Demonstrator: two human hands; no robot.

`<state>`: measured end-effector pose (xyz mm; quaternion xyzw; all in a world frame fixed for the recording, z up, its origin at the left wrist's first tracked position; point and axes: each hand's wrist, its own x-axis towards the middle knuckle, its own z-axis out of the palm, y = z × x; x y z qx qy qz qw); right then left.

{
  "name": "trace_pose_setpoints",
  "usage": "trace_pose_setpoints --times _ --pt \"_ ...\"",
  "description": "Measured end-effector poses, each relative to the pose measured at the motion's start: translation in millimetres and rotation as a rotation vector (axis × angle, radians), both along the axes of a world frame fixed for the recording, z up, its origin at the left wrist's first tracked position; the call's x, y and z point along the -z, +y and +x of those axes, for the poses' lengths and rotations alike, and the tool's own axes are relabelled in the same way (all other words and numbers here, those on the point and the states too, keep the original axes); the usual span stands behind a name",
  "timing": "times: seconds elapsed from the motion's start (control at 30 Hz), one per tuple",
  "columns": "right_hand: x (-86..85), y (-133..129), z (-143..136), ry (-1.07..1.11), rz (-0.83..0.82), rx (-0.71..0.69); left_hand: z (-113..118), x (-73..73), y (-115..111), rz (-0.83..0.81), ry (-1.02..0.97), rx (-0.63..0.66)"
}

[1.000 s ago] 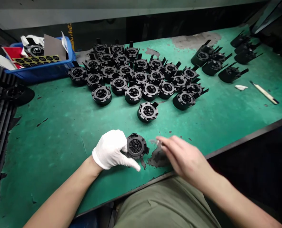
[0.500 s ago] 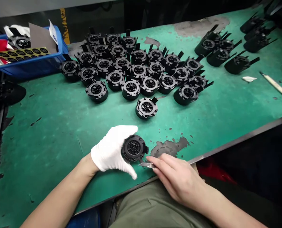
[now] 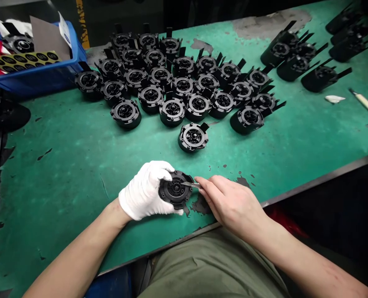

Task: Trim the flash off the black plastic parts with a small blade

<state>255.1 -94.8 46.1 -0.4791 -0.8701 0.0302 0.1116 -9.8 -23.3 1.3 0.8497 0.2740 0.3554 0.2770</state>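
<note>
My left hand (image 3: pixel 146 190), in a white glove, grips a round black plastic housing (image 3: pixel 175 191) by its left side, thumb below and fingers above. Its ribbed face with a central hub is turned up towards me. Bare of any glove, my right hand (image 3: pixel 230 200) pinches a small knife (image 3: pixel 191 184) with a pointed metal blade. The blade lies over the upper right of the housing's face; whether it touches cannot be made out. The knife's handle is hidden in my fingers. Just beyond my hands a similar black housing (image 3: pixel 193 137) stands alone on the green table.
Several black housings (image 3: pixel 151 96) with upright tabs stand grouped across the table (image 3: pixel 72 165), more at the far right (image 3: pixel 318 76). At the back left is a blue bin (image 3: pixel 44 80) holding a sticker sheet. A pen-like tool (image 3: pixel 366 104) lies right, near a white scrap (image 3: pixel 334 99).
My left fingers have closed around the housing, which has turned in the grip. The knife has moved up from the housing's lower right edge to over its face. The view has shifted slightly.
</note>
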Motion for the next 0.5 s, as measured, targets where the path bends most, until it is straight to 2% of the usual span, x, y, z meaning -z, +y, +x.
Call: trace_pose_setpoints --times 0.5 --pt "1.6 8.0 -1.1 -0.013 -0.003 -0.052 1.5 -2.0 2.4 0.023 -0.004 0.007"
